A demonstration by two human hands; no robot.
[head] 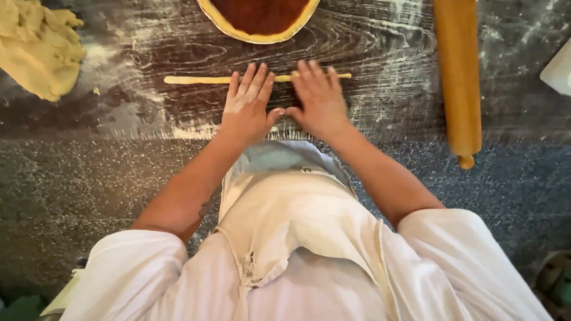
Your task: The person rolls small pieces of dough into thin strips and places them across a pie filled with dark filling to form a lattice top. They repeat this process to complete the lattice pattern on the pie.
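Observation:
A thin pale rope of dough [196, 79] lies across a floured dark wooden board [369, 41]. My left hand [247, 107] and my right hand [320, 101] rest flat side by side on the board, fingers spread, fingertips on the rope's middle and right part. Both thumbs touch each other. Neither hand grips anything. The rope's left end sticks out free to the left of my left hand.
A round dough base spread with dark red filling [259, 18] sits just beyond the rope. A wooden rolling pin [458, 77] lies at the right. A lump of pale dough [38, 44] is at the far left. A white object [559, 71] shows at the right edge.

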